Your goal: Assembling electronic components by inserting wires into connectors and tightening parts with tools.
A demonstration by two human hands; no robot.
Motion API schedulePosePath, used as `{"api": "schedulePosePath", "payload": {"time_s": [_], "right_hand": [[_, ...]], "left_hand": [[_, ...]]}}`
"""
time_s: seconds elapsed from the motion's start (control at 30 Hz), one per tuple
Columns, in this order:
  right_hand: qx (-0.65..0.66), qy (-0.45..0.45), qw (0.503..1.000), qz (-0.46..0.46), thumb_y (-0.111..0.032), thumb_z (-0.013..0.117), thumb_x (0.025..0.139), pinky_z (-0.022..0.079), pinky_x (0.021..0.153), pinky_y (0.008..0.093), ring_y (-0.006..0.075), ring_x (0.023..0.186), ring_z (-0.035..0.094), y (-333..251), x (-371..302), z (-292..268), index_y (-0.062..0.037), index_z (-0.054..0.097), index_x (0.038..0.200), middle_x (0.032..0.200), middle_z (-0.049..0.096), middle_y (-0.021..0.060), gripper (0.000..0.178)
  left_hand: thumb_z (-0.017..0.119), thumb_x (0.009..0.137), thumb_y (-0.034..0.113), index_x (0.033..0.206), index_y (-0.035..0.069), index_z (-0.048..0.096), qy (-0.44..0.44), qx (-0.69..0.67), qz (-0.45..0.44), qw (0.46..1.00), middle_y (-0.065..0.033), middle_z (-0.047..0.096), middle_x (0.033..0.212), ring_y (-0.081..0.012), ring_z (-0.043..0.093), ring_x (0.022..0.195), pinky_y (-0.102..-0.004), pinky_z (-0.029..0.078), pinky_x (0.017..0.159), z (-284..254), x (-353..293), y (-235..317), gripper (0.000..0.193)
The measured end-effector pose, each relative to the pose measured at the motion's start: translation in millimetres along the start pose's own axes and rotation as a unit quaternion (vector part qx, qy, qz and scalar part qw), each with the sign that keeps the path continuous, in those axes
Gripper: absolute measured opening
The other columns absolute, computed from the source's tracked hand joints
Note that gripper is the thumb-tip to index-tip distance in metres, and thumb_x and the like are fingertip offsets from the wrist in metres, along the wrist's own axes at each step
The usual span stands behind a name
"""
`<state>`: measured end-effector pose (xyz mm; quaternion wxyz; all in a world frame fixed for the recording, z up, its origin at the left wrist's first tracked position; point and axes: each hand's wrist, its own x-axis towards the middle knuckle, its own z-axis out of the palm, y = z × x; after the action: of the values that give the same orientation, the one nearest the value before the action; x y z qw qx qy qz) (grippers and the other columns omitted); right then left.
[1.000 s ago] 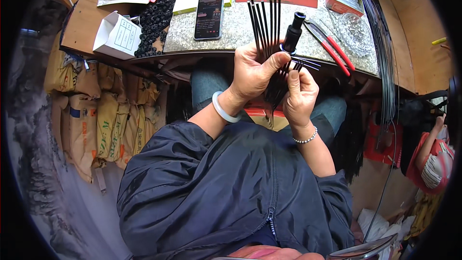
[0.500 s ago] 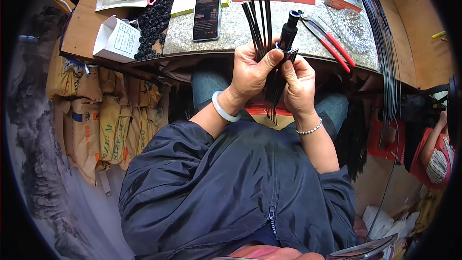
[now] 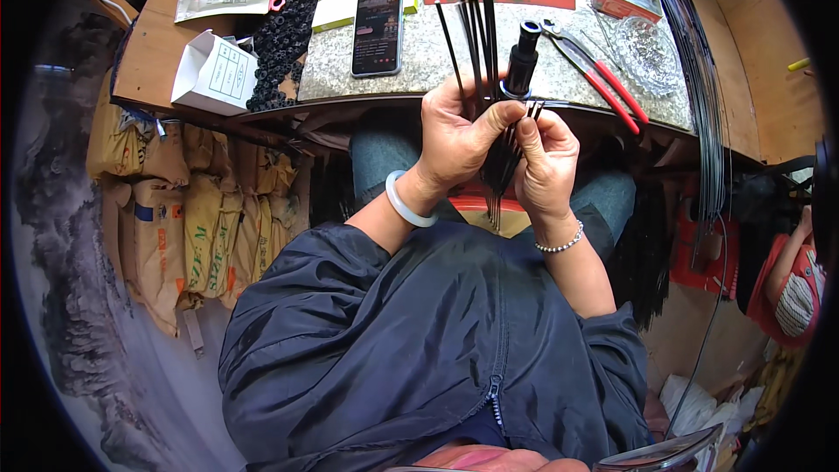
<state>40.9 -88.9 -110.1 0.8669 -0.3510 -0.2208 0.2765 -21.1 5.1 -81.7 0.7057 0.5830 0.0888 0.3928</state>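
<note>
Black rods [image 3: 490, 44] between left hand [image 3: 458, 135], grasping them, and right hand [image 3: 549, 168], pinching few

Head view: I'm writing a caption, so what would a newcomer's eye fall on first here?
The thin black rods fanning up from the left hand would likely catch the eye first, along with the black tubular fitting just right of them. Next come the red-handled pliers on the right of the speckled board and the smartphone on its left.
</note>
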Motion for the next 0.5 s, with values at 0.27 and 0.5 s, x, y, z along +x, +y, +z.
{"api": "schedulePosePath", "payload": {"time_s": [0.27,0.5], "right_hand": [[0.012,-0.012,1.0,0.019,-0.007,0.064,0.088,0.044,0.071,0.0186,0.0057,0.075,0.056,-1,4,8,-0.0018,0.063,0.093,0.088,0.064,0.0011,0.007],[0.037,-0.025,0.999,-0.018,-0.002,0.066,0.085,0.047,0.08,0.0222,0.0092,0.087,0.059,0,1,0,0.001,0.064,0.096,0.098,0.064,0.0049,0.012]], "left_hand": [[0.071,0.082,0.008,0.105,-0.003,0.062,0.008,-0.018,0.034,0.999,-0.0044,0.067,0.088,-0.0065,0.059,0.079,-0.0218,0.049,0.071,6,-1,-5,0.027],[0.07,0.083,0.008,0.105,-0.002,0.062,-0.004,-0.09,-0.016,0.996,-0.0054,0.068,0.092,-0.0076,0.06,0.082,-0.0226,0.049,0.074,5,-2,-4,0.025]]}}
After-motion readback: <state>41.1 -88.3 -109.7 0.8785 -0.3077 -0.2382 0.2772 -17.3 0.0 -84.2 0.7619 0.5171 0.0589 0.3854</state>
